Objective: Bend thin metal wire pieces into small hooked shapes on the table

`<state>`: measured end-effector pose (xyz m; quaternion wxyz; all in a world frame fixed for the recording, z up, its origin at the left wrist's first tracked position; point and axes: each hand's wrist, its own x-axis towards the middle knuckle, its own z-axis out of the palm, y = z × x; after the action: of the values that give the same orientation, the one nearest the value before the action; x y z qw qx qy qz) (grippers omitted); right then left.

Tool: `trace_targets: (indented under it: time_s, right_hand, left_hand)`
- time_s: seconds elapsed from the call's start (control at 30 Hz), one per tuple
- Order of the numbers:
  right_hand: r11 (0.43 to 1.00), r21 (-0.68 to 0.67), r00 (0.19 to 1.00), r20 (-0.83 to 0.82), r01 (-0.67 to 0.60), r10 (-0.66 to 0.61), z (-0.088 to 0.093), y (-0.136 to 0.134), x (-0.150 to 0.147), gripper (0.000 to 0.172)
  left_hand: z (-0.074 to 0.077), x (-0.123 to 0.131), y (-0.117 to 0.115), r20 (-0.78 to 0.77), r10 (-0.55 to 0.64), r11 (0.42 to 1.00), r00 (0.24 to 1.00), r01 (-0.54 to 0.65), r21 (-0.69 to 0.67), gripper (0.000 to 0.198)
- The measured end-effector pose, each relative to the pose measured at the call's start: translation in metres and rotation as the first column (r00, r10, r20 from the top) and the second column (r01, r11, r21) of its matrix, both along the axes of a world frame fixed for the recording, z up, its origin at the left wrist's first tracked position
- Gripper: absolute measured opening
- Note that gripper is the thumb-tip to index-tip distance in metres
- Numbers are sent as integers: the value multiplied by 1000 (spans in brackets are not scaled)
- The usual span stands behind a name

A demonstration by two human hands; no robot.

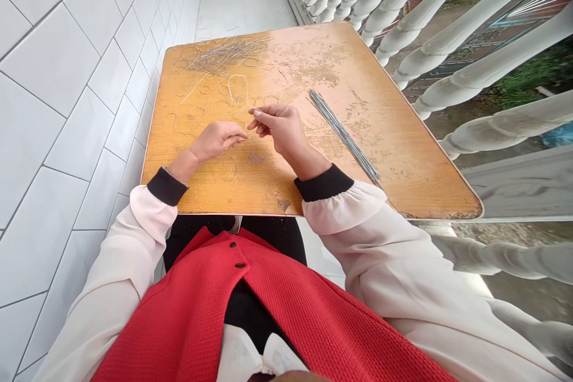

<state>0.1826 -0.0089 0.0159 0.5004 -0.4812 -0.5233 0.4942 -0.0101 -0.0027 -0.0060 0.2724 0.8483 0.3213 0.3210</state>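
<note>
1. Between your two sets of fingertips, just above the middle of the board, sits a short wire (248,130). It is thin and hard to trace, and it spans the small gap from one hand to the other.
2. Your right hand (281,129) has thumb and forefinger pressed together on the wire's upper end. The other fingers lie close beneath, pointing left.
3. Your left hand (218,139) is curled, its fingertips bunched and pinching the lower end (palm down, wrist low over the board).
4. With both ends gripped, the step in hand looks like shaping this one piece. I cannot tell how much curve it already has.
5. A bend from here calls for a firm pinch at both ends and a small turn of the wrists against each other rather than a pull. Wire this fine seems likely to slip or kink.
6. Just beyond your hands, bent loops (233,98) lie scattered flat. Farther off, at the far left corner, is a tangled heap of wire (224,54).
7. Near your right forearm, a bundle of straight wires (344,138) lies diagonally on the worn wooden table (403,149), apart from both hands.
8. A tiled wall (67,101) runs along your left and white balusters (447,0) along your right.
</note>
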Motion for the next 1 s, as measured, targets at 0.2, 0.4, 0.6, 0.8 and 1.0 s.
trace_targets:
  time_s: [0.2, 0.4, 0.6, 0.8, 1.0]
  right_hand:
    - [998, -65, 1000, -25, 12, -14, 3, -2, -1, 15]
    - [999, -44, 989, 146, -2, 8, 1, -8, -11, 20]
    - [999, 20, 966, 255, -33, 27, -10, -5, -18, 16]
    - [993, 111, 950, 313, -30, -6, -19, -4, -14, 14]
    - [980, 185, 901, 433, -74, -14, -17, -10, -13, 37]
  left_hand:
    - [17, -8, 0, 220, 315, 866, 923, -185, -464, 31]
    - [33, 1, -7, 305, 450, 751, 839, -172, -638, 35]
    - [29, 16, -9, 307, 502, 761, 809, -243, -602, 16]
    - [30, 10, -7, 260, 541, 723, 800, -284, -630, 20]
    - [33, 5, -7, 209, 495, 721, 844, -264, -641, 21]
